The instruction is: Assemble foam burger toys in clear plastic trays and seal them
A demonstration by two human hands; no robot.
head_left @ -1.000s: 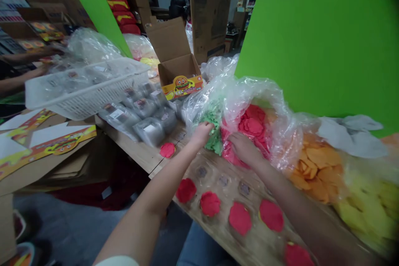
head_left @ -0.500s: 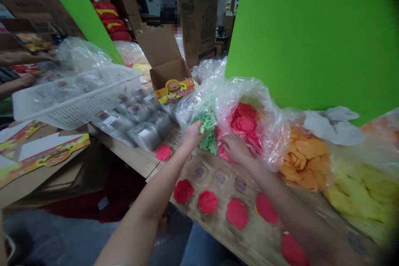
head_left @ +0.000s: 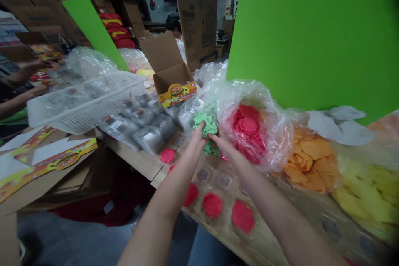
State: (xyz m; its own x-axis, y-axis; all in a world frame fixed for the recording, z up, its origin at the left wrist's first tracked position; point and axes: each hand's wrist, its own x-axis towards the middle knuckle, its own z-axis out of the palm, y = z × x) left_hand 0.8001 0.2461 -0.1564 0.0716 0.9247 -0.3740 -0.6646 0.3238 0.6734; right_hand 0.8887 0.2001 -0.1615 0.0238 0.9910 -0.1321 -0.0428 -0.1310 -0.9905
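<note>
Both hands meet at the mouth of a clear plastic bag, around a clump of light-green frilly-edged pieces [head_left: 205, 123]. My left hand [head_left: 198, 135] is closed on the clump from the left, its thumb over the top. From the right, the fingers of my right hand [head_left: 220, 139] grip the clump's lower edge. More green pieces [head_left: 212, 149] lie just below. Red scalloped pieces [head_left: 248, 122] fill the bag beside my right hand. Nearer me are rows of clear plastic cups, several holding a red piece [head_left: 212, 204].
Orange pieces [head_left: 311, 160] and yellow pieces [head_left: 368, 193] lie in bags to the right. On the left are packed clear containers [head_left: 149, 137], a white basket [head_left: 84, 108] and an open burger-print carton [head_left: 177, 93]. A green panel [head_left: 311, 37] stands behind. Another person's arms [head_left: 21, 99] show far left.
My right hand has moved left from the red pieces to the green clump. My left hand has drawn the green clump slightly, and both hands are now together on it. The view has shifted a little.
</note>
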